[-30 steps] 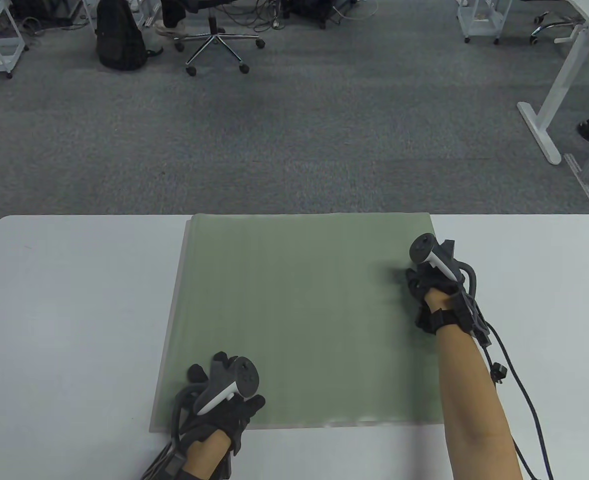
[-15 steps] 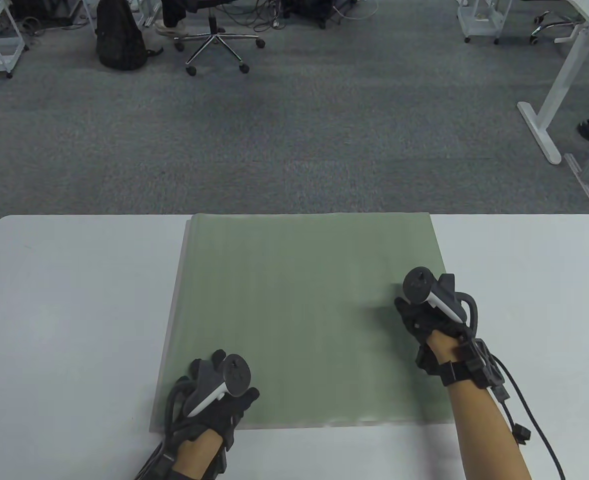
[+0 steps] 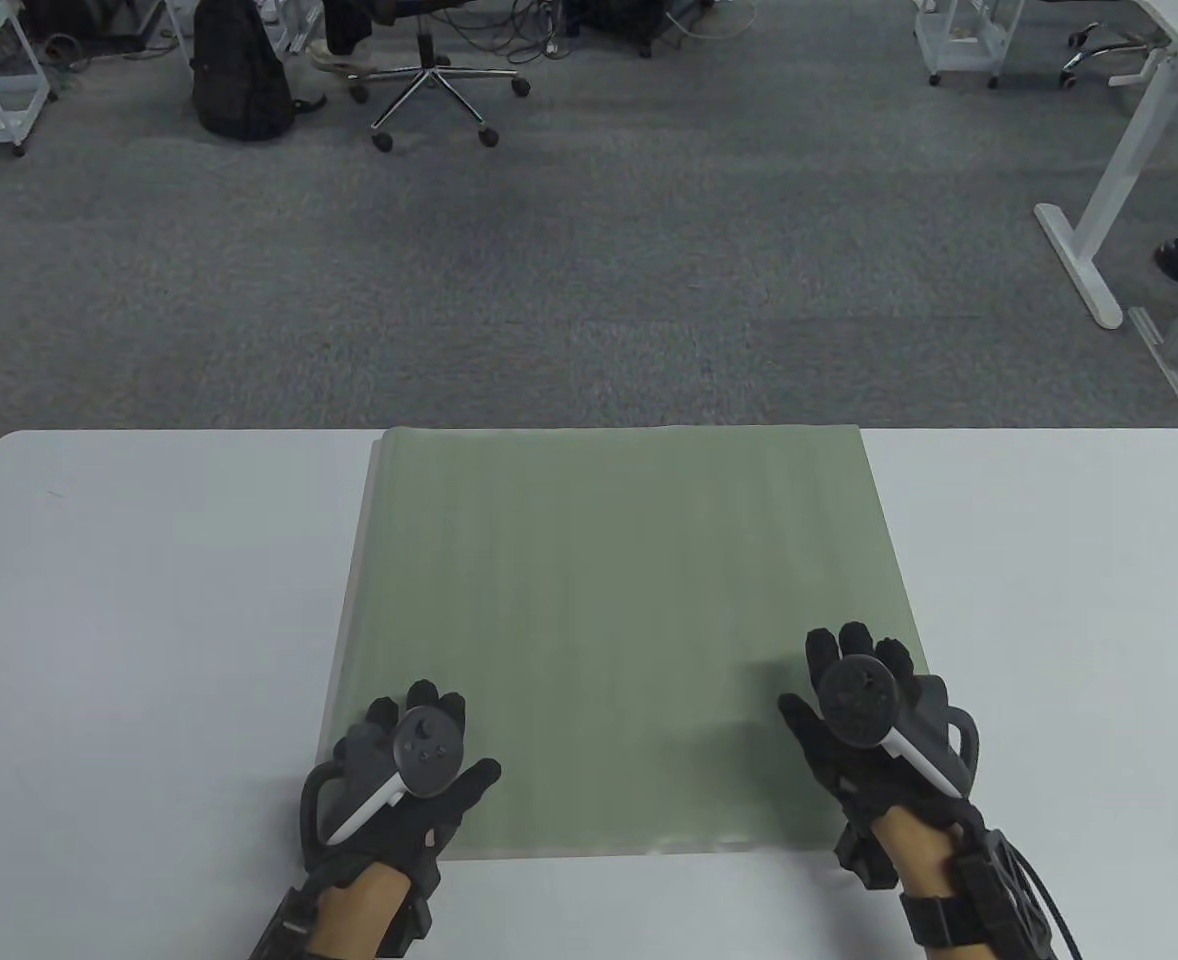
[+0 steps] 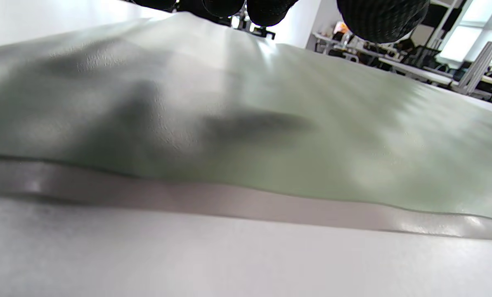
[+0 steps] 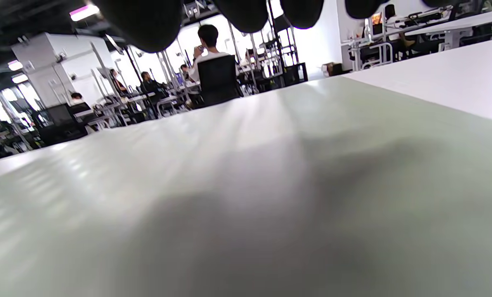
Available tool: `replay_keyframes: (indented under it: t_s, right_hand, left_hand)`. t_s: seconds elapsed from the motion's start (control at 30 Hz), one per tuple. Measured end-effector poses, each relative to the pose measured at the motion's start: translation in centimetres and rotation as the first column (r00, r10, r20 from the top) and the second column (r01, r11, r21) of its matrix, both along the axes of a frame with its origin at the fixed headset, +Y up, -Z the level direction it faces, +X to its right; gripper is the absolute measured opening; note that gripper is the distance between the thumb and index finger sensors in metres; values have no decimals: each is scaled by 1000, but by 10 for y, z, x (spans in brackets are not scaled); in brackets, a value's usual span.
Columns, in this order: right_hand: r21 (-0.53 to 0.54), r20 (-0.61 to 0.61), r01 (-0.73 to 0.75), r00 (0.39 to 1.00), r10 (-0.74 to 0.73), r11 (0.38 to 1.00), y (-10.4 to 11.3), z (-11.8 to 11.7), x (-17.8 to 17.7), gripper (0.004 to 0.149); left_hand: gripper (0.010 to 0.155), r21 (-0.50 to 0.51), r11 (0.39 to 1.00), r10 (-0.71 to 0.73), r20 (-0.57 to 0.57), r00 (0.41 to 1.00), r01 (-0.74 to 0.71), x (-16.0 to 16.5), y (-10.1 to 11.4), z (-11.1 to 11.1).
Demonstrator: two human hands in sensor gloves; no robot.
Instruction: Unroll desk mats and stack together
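Fingers (image 3: 419, 700) of the left hand (image 3: 404, 790) are extended and spread, lying flat on the green mat (image 3: 609, 620) at its near left corner; they grasp nothing. The fingers (image 3: 854, 645) of the right hand (image 3: 874, 740) are likewise extended and spread over the mat's near right corner, gripping nothing. Whether the right fingertips actually touch the mat cannot be told.

Count: two gloved hands, each with one tracker on its back. Two mats are visible. The green mat lies unrolled and flat. A second, grey mat (image 4: 237, 206) lies beneath it, showing only as a narrow strip along the green mat's left and near edges. In the left wrist view the green mat's near edge is slightly wavy above the grey strip.

Surface: one white table (image 3: 139, 620) carries the mats. The green mat's far edge lies along the table's far edge.

Room: grey carpet (image 3: 649, 260) extends beyond the mat's far edge. Beyond it to the left stand one black backpack (image 3: 241, 75) and one office chair (image 3: 429, 75). A white desk frame (image 3: 1099, 210) stands beyond the mat to the right. The right wrist view shows people seated at desks in the background.
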State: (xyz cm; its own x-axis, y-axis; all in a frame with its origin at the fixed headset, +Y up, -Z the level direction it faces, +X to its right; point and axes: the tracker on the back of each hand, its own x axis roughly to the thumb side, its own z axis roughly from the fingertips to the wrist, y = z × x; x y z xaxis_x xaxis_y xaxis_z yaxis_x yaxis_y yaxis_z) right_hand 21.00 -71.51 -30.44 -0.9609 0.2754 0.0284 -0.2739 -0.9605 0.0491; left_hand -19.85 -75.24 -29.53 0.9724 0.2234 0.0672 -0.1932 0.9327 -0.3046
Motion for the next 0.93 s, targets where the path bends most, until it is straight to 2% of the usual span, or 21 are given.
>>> replay_keyframes:
  t_s: [0.13, 0.37, 0.53, 0.93]
  right_hand:
    - [72, -30, 1, 1000, 1, 997, -10, 18, -9, 77]
    - [121, -89, -78, 992, 89, 990, -8, 25, -15, 80]
    - [116, -124, -138, 980, 153, 984, -9, 31, -22, 81]
    - [86, -113, -106, 987, 115, 991, -10, 31, -13, 80]
  left_hand:
    - [87, 35, 999, -27, 19, 999, 26, -4, 3, -1]
    - [87, 54, 998, -24, 1, 1000, 24, -6, 0, -4]
    - [87, 68, 996, -50, 10, 999, 50, -1, 0, -1]
    - [86, 68, 994, -87, 29, 996, 85, 9, -3, 0]
